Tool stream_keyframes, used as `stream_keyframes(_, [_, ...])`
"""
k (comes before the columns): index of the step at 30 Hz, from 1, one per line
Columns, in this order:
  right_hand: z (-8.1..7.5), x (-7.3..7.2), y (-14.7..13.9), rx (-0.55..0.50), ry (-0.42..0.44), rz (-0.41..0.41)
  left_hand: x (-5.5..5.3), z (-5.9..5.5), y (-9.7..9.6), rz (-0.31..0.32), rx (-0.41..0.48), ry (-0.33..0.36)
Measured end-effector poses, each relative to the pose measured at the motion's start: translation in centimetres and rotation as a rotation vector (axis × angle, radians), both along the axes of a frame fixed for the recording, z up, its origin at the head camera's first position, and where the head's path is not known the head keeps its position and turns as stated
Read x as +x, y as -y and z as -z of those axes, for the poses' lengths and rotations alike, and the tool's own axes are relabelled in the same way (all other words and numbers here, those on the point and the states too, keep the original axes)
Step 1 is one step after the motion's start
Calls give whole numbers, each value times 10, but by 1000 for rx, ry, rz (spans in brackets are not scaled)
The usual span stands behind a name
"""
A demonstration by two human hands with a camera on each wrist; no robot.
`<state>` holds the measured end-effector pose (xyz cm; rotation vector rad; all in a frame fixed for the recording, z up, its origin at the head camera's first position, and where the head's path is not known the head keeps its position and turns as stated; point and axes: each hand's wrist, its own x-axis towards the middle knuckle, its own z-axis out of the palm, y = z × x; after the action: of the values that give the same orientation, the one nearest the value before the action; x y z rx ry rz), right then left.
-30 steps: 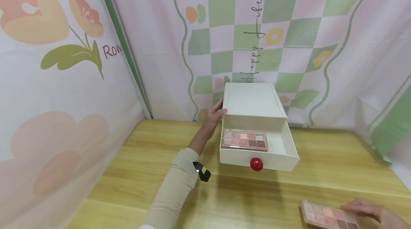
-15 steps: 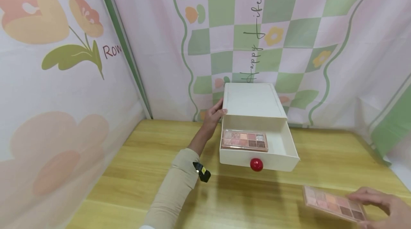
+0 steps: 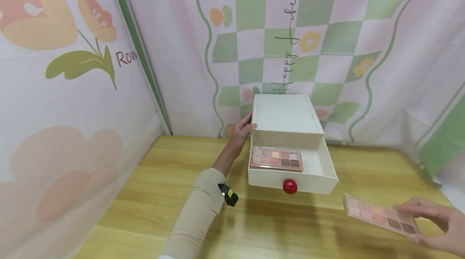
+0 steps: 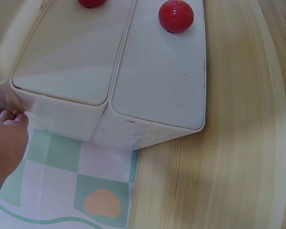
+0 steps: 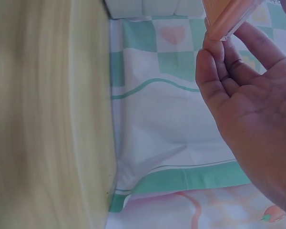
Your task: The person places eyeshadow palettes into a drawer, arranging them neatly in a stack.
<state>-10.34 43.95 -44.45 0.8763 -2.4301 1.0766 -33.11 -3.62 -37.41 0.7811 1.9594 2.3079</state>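
Note:
My right hand [image 3: 441,222] pinches one end of an eyeshadow palette [image 3: 379,213] with several pink, orange and brown pans. It is held tilted above the table, right of the drawer; the right wrist view shows just a corner of the palette [image 5: 229,16] at the fingertips. A similar palette [image 3: 277,158] lies in the left part of the pulled-out top drawer [image 3: 293,181], which has a red round knob [image 3: 290,186]. My left hand [image 3: 239,134] rests against the left side of the white drawer cabinet [image 3: 287,111], fingers along the side, thumb at its top front edge.
Below the pulled-out drawer, two closed drawers [image 4: 157,81] with red knobs show in the left wrist view. The cabinet stands on a wooden table [image 3: 145,194] against a printed checkered curtain [image 3: 279,41]. Another flowered curtain [image 3: 72,109] hangs along the left side.
My right hand has lifted the palette off the table and brought it up and slightly away from me. My left hand and the drawer have stayed in place.

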Motion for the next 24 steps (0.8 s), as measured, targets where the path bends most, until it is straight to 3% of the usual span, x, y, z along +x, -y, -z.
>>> stream_keyframes(2, [-5,-2,1,-3,-5,-16,0,1,0,0,0,-1])
stream_keyframes(10, [-24,-7,11,-11,-5,85,0,1,0,-4,0,7])
stream_keyframes(19, [-36,-16,7,3,40,76,1,1,-1,3,8,5])
stream_keyframes(24, [-50,-22,13,5,17,101,1,0,0,-5,9,10])
